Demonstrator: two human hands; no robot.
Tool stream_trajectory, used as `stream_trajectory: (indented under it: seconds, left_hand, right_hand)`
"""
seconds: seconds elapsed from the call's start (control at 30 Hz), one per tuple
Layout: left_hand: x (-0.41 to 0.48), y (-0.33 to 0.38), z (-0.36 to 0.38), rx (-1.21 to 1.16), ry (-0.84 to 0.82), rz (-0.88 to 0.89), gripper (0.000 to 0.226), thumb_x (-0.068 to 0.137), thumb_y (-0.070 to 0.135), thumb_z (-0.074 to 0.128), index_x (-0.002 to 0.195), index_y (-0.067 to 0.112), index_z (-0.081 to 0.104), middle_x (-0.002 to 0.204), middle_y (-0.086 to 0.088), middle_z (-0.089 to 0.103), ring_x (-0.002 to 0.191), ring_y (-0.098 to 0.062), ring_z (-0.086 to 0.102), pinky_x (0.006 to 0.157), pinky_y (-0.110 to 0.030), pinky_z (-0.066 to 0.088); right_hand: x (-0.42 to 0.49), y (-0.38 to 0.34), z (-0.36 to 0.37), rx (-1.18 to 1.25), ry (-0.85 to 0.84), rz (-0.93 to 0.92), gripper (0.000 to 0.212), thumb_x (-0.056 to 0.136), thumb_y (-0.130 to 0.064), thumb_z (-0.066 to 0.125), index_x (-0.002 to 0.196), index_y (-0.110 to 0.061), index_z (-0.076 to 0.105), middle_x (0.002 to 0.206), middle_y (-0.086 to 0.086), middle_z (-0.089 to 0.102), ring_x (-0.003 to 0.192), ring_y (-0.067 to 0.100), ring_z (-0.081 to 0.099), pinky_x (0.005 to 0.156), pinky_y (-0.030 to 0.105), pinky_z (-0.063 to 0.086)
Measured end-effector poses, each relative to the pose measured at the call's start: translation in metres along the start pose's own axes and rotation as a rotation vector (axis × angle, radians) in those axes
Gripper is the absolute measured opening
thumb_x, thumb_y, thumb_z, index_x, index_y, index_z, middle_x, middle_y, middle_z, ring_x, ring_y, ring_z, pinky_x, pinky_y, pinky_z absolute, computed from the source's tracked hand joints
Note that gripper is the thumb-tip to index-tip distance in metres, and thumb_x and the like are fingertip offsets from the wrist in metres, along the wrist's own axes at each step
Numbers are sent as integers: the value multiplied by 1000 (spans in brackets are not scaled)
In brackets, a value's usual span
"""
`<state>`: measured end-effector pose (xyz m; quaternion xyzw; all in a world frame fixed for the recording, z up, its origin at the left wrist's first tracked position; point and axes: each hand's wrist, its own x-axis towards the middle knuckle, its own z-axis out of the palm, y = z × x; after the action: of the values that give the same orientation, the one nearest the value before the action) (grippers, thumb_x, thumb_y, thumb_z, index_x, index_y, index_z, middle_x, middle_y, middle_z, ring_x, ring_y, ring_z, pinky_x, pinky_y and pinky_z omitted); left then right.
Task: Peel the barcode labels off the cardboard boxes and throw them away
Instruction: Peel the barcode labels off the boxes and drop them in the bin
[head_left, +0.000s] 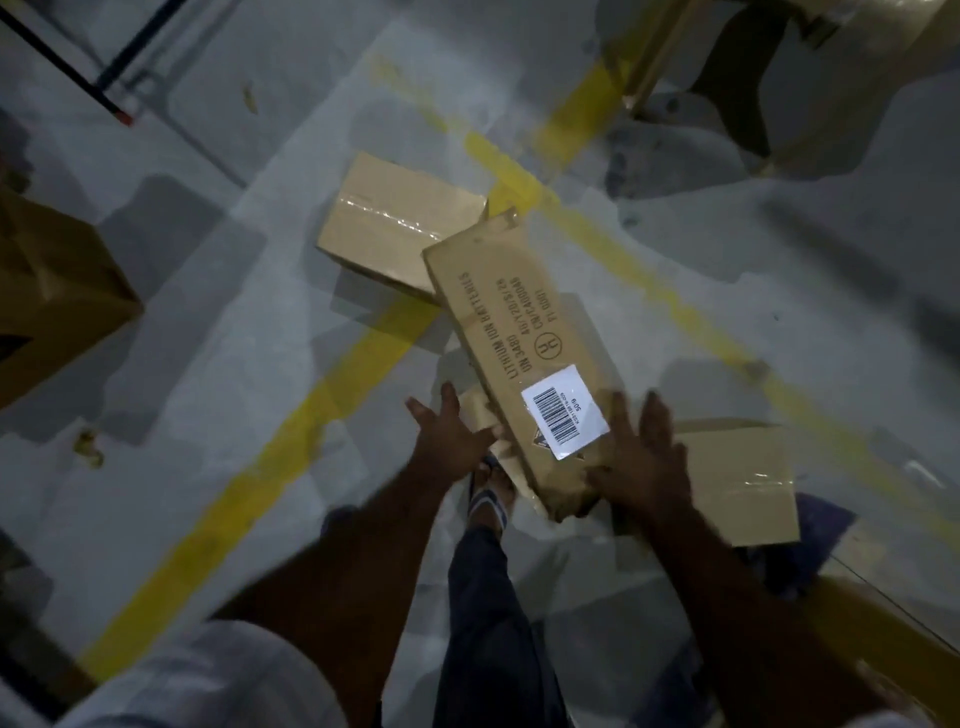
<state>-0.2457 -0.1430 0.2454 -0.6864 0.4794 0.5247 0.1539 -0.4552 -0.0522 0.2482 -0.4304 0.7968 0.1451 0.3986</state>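
Had the box (519, 364) steadied, both hands' fingers (631, 431) spread on it; label (565, 411) unpeeled, needed a corner lifted next.

Dim, murky picture with ghosted motion blur, smeared edges, soft shadows.

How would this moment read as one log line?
stage: box picked up | left hand: on box | right hand: on box | label: still attached
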Motion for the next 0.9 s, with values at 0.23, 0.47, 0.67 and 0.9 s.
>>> stream_trajectory:
  seconds: [0.23,0.47,0.67,0.9]
  left_hand:
    - [-16,2,42,-658,-147,103,53,72,34,73,123,33,61,118,7,72,106,-18,70,96,-44,54]
    - [-91,9,-64,-734,-22,273,49,85,17,64,131,32,56,122,6,70,107,-17,69,96,-46,55]
    - [-192,-45,-141,-1044,206,328,39,96,4,56,130,20,54,121,-3,70,107,-24,70,84,-37,58]
    - [-330,-156,-247,-1182,594,469,44,99,9,54,136,31,47,127,4,66,104,-14,70,87,-41,59]
  right_hand:
    - [-6,-39,-26,373,-47,-77,100,61,-60,67,143,-33,17,134,-2,60,112,29,62,87,39,51]
    - [-85,-104,-78,617,247,-244,54,83,-25,76,134,-24,59,131,-1,64,115,20,62,92,19,42]
    - [-175,-210,-107,666,182,-505,46,83,-7,70,127,-20,65,123,-17,53,112,0,51,82,-7,28]
    - [-323,-358,-107,610,130,-922,38,82,-7,70,114,-29,72,128,-23,51,108,-13,55,92,3,39]
